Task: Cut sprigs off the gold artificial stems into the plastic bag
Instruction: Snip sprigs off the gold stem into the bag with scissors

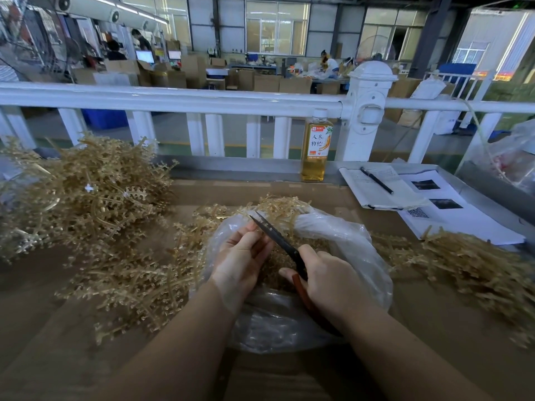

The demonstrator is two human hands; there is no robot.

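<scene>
Gripping the red-handled black scissors, my right hand points their parted blades up-left over the clear plastic bag. My left hand has curled fingers beside the blades; what they pinch I cannot tell. Gold artificial stems pile left, beyond and right; farther back an amber drink bottle stands.

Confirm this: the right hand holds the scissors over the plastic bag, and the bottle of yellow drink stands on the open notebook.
One thing is wrong. In the head view the bottle stands to the left of the notebook, by the white railing, not on it. The right hand does hold the scissors over the plastic bag.
</scene>
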